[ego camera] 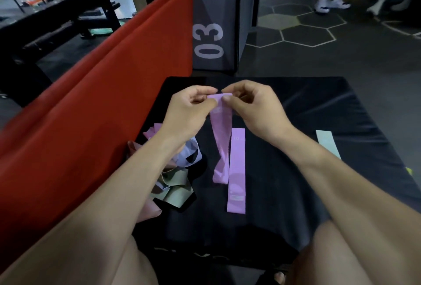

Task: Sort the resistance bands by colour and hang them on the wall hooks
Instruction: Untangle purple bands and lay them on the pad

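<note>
Both hands are pinching the top end of a pink band (220, 139) above the middle of the black mat (296, 171): the left hand (190, 111) and right hand (252, 108) are nipping it between thumb and fingers, its twisted lower end hanging down to the mat. A second pink band (237, 171) is lying flat just beside it. A tangled pile of bands (177, 177) is sitting at the mat's left edge, and a pale green band (328, 143) is lying near the right edge.

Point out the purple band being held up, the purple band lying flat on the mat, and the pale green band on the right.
held purple band (220, 139), head view, middle of its hanging strip
flat purple band (237, 171), head view, middle of its length
pale green band (327, 142), head view, its visible upper half
</note>
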